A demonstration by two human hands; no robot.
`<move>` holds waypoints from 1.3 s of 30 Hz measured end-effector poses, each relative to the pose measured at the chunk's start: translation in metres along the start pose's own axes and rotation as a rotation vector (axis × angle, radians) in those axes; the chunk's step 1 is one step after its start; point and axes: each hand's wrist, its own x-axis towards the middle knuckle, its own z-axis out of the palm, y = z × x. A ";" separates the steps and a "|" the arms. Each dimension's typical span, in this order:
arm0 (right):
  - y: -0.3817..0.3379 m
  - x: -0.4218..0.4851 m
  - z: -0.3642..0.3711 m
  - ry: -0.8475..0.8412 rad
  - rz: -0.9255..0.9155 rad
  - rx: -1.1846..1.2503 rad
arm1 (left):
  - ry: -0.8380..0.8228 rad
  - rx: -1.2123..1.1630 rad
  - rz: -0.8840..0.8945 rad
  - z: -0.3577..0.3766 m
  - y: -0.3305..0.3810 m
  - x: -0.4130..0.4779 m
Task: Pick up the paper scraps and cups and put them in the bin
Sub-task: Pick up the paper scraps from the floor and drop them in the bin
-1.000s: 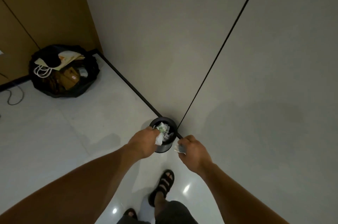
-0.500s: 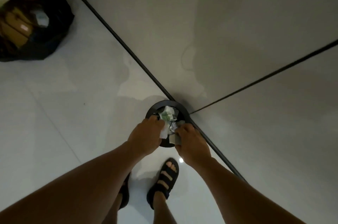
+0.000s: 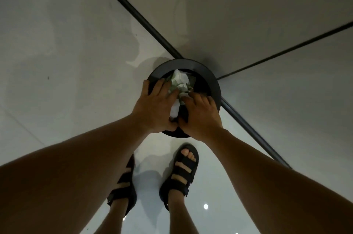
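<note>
The bin (image 3: 210, 76) is standing with its far side just beside the wall (image 3: 238, 4) and the dark baseboard strip (image 3: 137, 16), which are closing off any approach from behind. Crumpled paper scraps (image 3: 180, 81) are crowding the mouth; the left hand (image 3: 154, 107) and right hand (image 3: 200, 117) are covering its near half. Bare floor (image 3: 66, 62) is lying open to the left; two sandalled feet (image 3: 181, 172) are standing just in front.

Crumpled paper scraps (image 3: 179, 81), glossy floor tiles (image 3: 57, 100)
</note>
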 end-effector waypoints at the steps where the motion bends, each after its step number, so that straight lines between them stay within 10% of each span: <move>1: 0.000 -0.007 -0.002 -0.008 0.016 0.019 | -0.002 0.016 0.010 -0.004 -0.001 -0.001; 24: -0.052 -0.142 -0.165 0.022 0.342 0.178 | -0.079 -0.047 -0.053 -0.179 -0.003 -0.091; 39: -0.084 -0.484 -0.285 0.225 0.824 0.305 | -0.083 0.150 0.463 -0.393 0.211 -0.225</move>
